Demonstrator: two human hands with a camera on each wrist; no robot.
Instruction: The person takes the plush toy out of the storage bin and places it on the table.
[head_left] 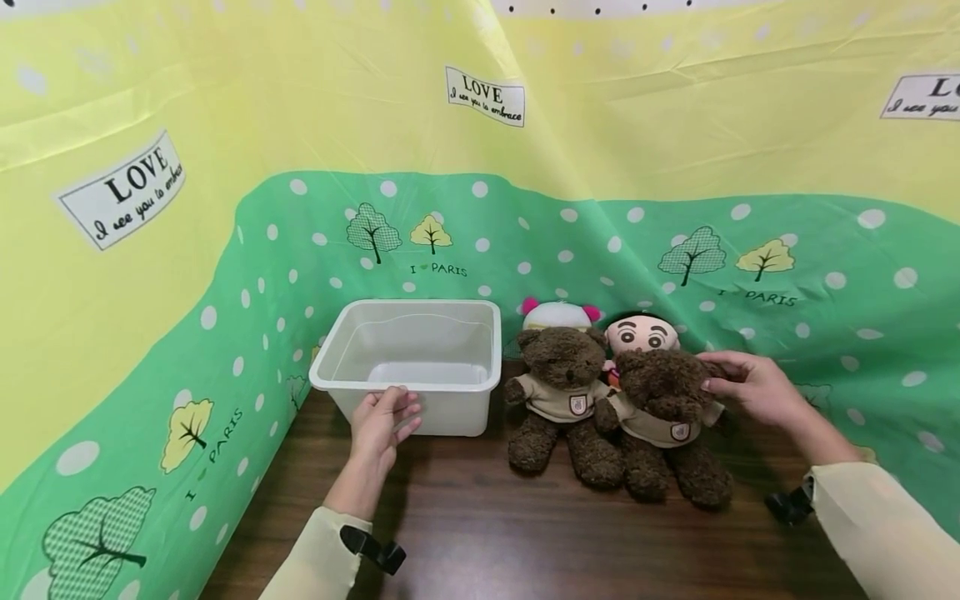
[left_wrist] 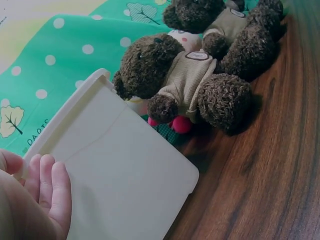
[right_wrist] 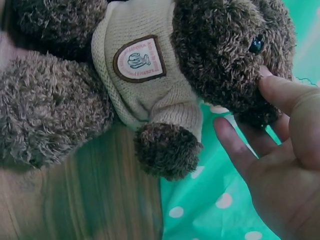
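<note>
At the left, an empty pale grey plastic bin (head_left: pixel 453 412) stands on the table. My left hand (head_left: pixel 381 421) pinches its front rim between thumb and index finger, the other fingers loosely bent before the wall. Two brown teddy bears in beige sweaters sit to the right of the bin. With thumb and fingers, my right hand (head_left: pixel 753 387) holds the right teddy bear (head_left: pixel 660 387) at the side of its head, by the ear; the right wrist view shows the thumb on the fur near its eye (right_wrist: pixel 256 45). The left teddy bear (head_left: pixel 558 367) touches its neighbour, and neither hand is on it.
Behind the bears lean two dolls: one with a white top and pink balls (head_left: pixel 558 315), one with dark hair and thick brows (head_left: pixel 642 332), both partly hidden. A green and yellow printed cloth (head_left: pixel 570 250) hangs round the dark wooden table (head_left: pixel 525 533).
</note>
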